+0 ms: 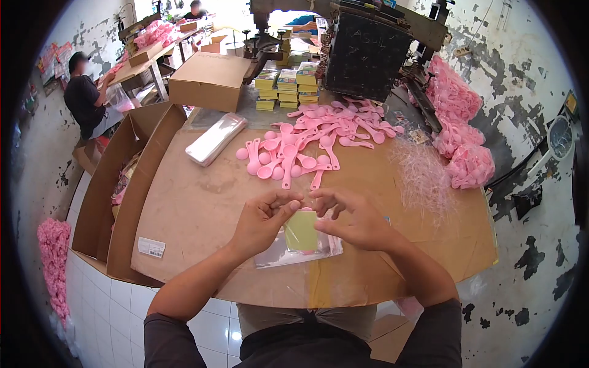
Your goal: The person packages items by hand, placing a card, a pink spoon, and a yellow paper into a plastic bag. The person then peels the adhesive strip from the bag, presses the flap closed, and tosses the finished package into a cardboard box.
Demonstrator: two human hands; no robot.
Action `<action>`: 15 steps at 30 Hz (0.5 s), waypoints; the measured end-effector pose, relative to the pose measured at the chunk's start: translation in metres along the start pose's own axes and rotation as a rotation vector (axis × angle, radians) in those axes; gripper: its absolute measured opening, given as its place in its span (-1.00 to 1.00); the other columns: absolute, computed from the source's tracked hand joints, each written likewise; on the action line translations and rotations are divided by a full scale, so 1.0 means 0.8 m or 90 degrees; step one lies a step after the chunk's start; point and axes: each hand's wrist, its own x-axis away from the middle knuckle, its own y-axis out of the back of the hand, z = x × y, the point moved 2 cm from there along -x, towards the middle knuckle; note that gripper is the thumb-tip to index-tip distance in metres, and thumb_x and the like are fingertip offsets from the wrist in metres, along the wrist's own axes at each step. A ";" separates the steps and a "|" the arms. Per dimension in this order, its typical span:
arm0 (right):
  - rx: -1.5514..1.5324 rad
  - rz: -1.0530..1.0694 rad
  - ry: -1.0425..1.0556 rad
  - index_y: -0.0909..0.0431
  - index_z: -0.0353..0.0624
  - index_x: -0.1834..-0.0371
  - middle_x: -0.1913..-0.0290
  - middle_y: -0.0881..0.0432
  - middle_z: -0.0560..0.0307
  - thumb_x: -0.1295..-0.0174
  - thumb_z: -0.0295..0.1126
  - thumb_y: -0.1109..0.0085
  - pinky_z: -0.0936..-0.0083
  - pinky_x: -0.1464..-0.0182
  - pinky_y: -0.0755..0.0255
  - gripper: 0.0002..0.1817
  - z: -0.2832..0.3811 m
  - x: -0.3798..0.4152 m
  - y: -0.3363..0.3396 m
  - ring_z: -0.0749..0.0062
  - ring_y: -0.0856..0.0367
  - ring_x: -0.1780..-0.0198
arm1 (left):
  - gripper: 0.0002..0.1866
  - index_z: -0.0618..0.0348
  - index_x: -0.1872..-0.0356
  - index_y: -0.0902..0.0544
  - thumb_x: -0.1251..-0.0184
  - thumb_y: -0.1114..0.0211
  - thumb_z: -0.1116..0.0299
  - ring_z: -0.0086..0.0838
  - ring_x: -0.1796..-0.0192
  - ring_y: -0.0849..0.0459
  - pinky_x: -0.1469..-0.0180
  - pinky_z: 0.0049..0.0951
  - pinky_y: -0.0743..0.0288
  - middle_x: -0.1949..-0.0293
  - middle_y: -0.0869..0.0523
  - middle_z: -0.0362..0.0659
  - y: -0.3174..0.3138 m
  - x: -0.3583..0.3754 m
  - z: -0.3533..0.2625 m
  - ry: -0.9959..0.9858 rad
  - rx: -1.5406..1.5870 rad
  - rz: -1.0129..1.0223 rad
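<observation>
A clear plastic bag with a yellow-green card (300,232) in it is upright between my hands at the table's front. A bit of pink shows at the card's top edge; its shape is mostly hidden. My left hand (264,222) is closed, thumb and fingers pinching at the bag's top left. My right hand (353,216) is at the bag's right side, fingers bent and apart, thumb close to the card's edge. Beneath lie more clear plastic bags (274,259). Beyond my hands spreads a heap of pink measuring spoons (288,153).
A stack of clear bags (216,138) lies left of the spoons. Card stacks (287,80), a closed carton (208,80) and a black machine (367,55) stand behind. An open carton (136,202) borders the left; plastic scraps (423,178) lie right. A person (86,98) works at far left.
</observation>
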 end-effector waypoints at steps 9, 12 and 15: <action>-0.176 0.010 -0.155 -0.62 -0.33 -0.20 0.00 -0.73 0.17 -0.49 -0.48 -0.28 0.60 -0.02 -0.57 -0.71 -0.030 -0.007 0.006 0.62 -0.68 0.01 | -0.71 0.38 -0.18 -0.66 -0.61 -0.31 0.40 -0.53 -0.02 -0.80 -0.04 -0.51 -0.72 -0.01 -0.82 -0.08 0.002 0.001 -0.004 0.024 0.010 0.033; -0.182 -0.025 -0.155 -0.66 -0.35 -0.15 0.08 -0.75 0.18 -0.48 -0.44 -0.31 0.59 0.03 -0.61 -0.73 -0.026 -0.007 0.005 0.63 -0.70 0.07 | -0.72 0.35 -0.18 -0.68 -0.58 -0.33 0.44 -0.55 0.04 -0.81 0.02 -0.50 -0.74 0.06 -0.84 -0.10 0.005 0.001 0.004 0.019 -0.066 0.005; -0.199 -0.019 -0.154 -0.69 -0.34 -0.10 0.06 -0.77 0.15 -0.48 -0.44 -0.31 0.56 0.00 -0.64 -0.76 -0.038 -0.007 0.008 0.60 -0.73 0.04 | -0.75 0.34 -0.14 -0.72 -0.57 -0.33 0.45 -0.56 0.07 -0.83 0.03 -0.48 -0.75 0.10 -0.87 -0.10 0.009 0.000 0.009 -0.034 -0.141 -0.016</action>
